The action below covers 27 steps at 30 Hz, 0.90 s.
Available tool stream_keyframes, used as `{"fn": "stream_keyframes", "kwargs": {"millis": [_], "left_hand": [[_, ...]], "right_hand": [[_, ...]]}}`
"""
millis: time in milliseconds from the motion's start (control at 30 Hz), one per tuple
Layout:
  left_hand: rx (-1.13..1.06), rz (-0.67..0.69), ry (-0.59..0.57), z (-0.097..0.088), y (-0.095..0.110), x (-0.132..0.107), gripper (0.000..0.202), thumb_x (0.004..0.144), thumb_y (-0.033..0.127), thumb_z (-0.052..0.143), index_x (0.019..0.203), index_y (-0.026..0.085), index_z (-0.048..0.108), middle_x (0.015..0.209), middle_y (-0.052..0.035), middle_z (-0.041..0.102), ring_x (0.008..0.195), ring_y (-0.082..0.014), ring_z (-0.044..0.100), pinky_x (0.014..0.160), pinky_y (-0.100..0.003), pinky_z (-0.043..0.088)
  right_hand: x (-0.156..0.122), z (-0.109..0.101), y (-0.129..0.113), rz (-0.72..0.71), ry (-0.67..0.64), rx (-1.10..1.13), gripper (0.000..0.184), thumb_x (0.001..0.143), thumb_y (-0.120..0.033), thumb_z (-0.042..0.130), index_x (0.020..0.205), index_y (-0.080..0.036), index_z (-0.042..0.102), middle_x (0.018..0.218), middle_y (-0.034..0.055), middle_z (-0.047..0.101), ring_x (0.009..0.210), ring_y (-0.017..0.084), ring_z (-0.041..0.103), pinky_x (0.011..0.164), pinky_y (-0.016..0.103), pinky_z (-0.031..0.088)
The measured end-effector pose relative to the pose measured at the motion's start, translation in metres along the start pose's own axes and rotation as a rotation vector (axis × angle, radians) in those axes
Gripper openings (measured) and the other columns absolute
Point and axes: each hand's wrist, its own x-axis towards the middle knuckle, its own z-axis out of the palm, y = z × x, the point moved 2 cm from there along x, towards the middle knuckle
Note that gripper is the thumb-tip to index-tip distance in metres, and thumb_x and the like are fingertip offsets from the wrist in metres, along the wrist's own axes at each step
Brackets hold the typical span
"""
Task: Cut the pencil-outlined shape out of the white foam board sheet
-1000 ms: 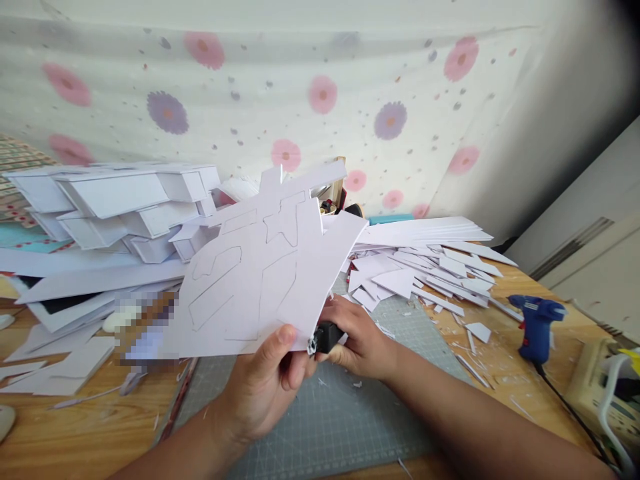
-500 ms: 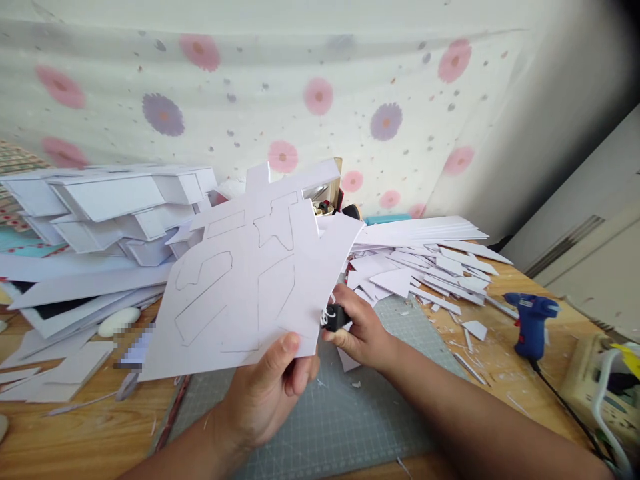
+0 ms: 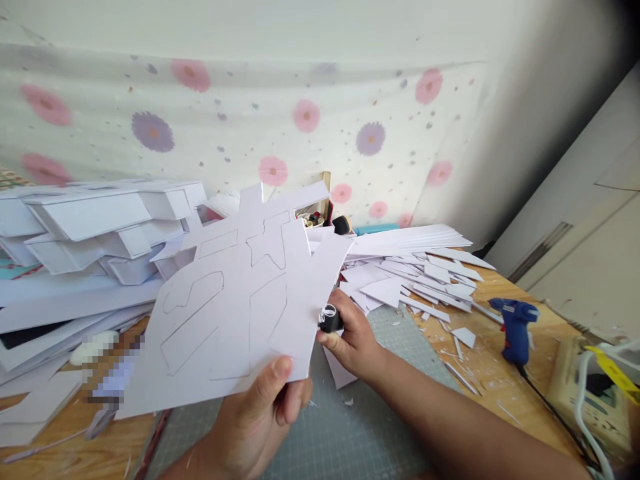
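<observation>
A white foam board sheet [image 3: 235, 313] with pencilled outlines, a star shape among them, is held up tilted in front of me. My left hand [image 3: 265, 413] grips its lower edge, thumb on the drawn face and fingers behind. At the board's right edge, my right hand [image 3: 353, 333] is closed around a small black block-like tool [image 3: 330, 320], which looks like a mini hand plane. White curled shavings stick out of the tool. Its underside is hidden. Below the hands lies a grey-green cutting mat [image 3: 370, 420] with a grid.
White board models [image 3: 115, 213] are stacked at the left, above loose sheets. Many white offcuts [image 3: 385, 287] cover the back right. A blue glue gun [image 3: 517, 330] stands at the right, its cord running near a power strip [image 3: 585, 393]. A flowered curtain hangs behind.
The view has tilted up slightly. Relative to the board, the black tool sits a little higher along the right edge, and the white curl on it looks larger.
</observation>
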Motion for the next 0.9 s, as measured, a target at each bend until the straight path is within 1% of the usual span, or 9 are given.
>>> {"fn": "stream_keyframes", "kwargs": {"millis": [67,267,333,400,467,567,700,800,900], "left_hand": [[0.015,-0.011,0.009,0.0,-0.002,-0.001,0.064,0.085,0.066,0.052,0.046,0.019,0.035,0.05,0.0022,0.029,0.054,-0.0131,0.028,0.056,-0.029,0.026],[0.133,0.001,-0.026,0.003,-0.012,-0.006,0.063,0.086,0.066,0.051,0.045,0.019,0.041,0.043,0.003,0.028,0.047,-0.0117,0.028,0.053,-0.029,0.025],[0.128,-0.001,-0.016,0.002,-0.011,-0.005,0.063,0.085,0.067,0.052,0.045,0.019,0.041,0.045,0.0026,0.03,0.049,-0.012,0.03,0.054,-0.029,0.026],[0.101,0.004,0.025,0.0,-0.007,-0.002,0.063,0.083,0.067,0.054,0.046,0.018,0.04,0.047,0.0025,0.031,0.051,-0.0122,0.031,0.055,-0.028,0.027],[0.072,0.015,0.074,-0.003,-0.001,0.002,0.062,0.081,0.066,0.058,0.046,0.019,0.039,0.047,0.0031,0.03,0.05,-0.012,0.029,0.054,-0.028,0.027],[0.049,0.053,0.136,-0.006,0.006,0.008,0.06,0.079,0.064,0.062,0.045,0.019,0.04,0.045,0.0034,0.031,0.05,-0.0121,0.029,0.054,-0.028,0.027],[0.041,0.064,0.136,-0.007,0.008,0.01,0.059,0.08,0.062,0.061,0.045,0.019,0.041,0.046,0.003,0.031,0.051,-0.0126,0.03,0.054,-0.028,0.027],[0.039,0.036,0.122,-0.006,0.006,0.009,0.059,0.08,0.063,0.061,0.045,0.019,0.041,0.045,0.0033,0.03,0.05,-0.0125,0.028,0.053,-0.028,0.026],[0.062,0.018,0.107,-0.005,0.004,0.007,0.061,0.079,0.066,0.059,0.045,0.019,0.039,0.045,0.0028,0.03,0.051,-0.0128,0.028,0.054,-0.029,0.027]], "right_hand": [[0.0,-0.003,0.006,0.06,0.038,-0.011,0.032,0.092,-0.053,0.051,0.095,-0.021,0.053,0.08,0.0025,0.056,0.073,0.017,0.052,0.065,0.03,0.044],[-0.002,-0.02,0.036,0.353,0.295,0.101,0.026,0.089,-0.046,0.057,0.095,-0.021,0.052,0.083,0.0011,0.055,0.077,0.017,0.052,0.07,0.031,0.044],[-0.004,-0.023,0.04,0.41,0.34,0.093,0.024,0.09,-0.045,0.054,0.091,-0.021,0.051,0.079,-0.0006,0.051,0.073,0.016,0.05,0.068,0.03,0.043],[-0.005,-0.025,0.037,0.43,0.342,0.052,0.025,0.092,-0.046,0.05,0.091,-0.021,0.05,0.074,-0.002,0.048,0.069,0.015,0.047,0.065,0.028,0.042],[-0.005,-0.024,0.03,0.4,0.284,0.006,0.028,0.093,-0.048,0.048,0.094,-0.021,0.05,0.075,-0.0018,0.047,0.068,0.015,0.046,0.063,0.028,0.041],[-0.004,-0.019,0.015,0.251,0.136,-0.061,0.034,0.092,-0.054,0.048,0.096,-0.02,0.052,0.078,0.0005,0.05,0.07,0.016,0.047,0.063,0.029,0.041],[-0.003,-0.011,0.0,0.077,-0.031,-0.086,0.042,0.091,-0.059,0.046,0.1,-0.02,0.056,0.083,0.0043,0.054,0.075,0.018,0.051,0.066,0.032,0.042],[-0.003,-0.008,-0.003,0.04,-0.047,-0.082,0.043,0.092,-0.06,0.045,0.101,-0.019,0.056,0.083,0.0053,0.055,0.076,0.019,0.052,0.066,0.032,0.043],[-0.003,-0.008,0.0,0.06,-0.022,-0.101,0.044,0.092,-0.062,0.043,0.097,-0.019,0.055,0.081,0.0042,0.052,0.073,0.018,0.051,0.064,0.031,0.042]]}}
